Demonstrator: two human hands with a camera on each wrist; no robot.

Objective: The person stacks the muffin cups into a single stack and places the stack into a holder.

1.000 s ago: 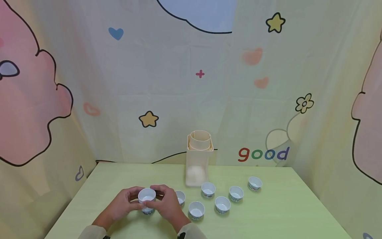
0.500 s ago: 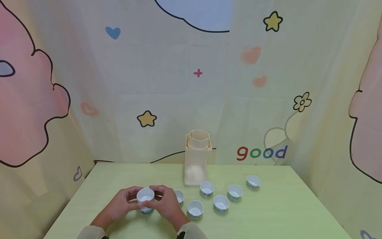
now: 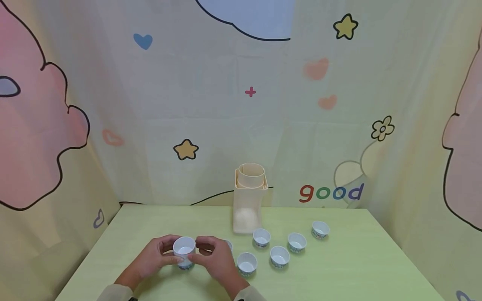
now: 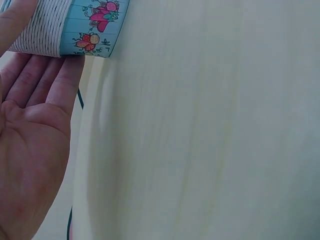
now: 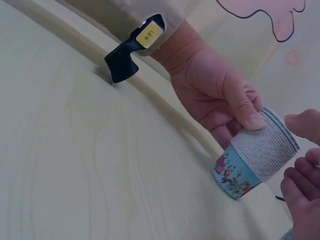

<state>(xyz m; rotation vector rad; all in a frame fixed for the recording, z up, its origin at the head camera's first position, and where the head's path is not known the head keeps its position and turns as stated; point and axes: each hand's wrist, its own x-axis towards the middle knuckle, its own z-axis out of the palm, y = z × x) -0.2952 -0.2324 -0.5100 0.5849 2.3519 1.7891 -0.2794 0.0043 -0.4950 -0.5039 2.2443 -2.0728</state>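
My left hand grips a nested stack of paper cups, light blue with a flower print at the bottom and many stacked white rims above. Its thumb lies along the rims in the right wrist view, where the stack stands tilted. The fingers of my left hand support the stack from the other side in the left wrist view. My right hand is beside the stack, fingers loosely bent, with a small gap to the rims in the right wrist view.
Several single paper cups stand upright to the right, one partly hidden behind my right hand. At the back of the table stands a beige cup dispenser with a round tube in its top. A printed curtain surrounds the table.
My right hand has loosened from the stack of cups and moved slightly to the right. My left hand keeps holding the stack in place.
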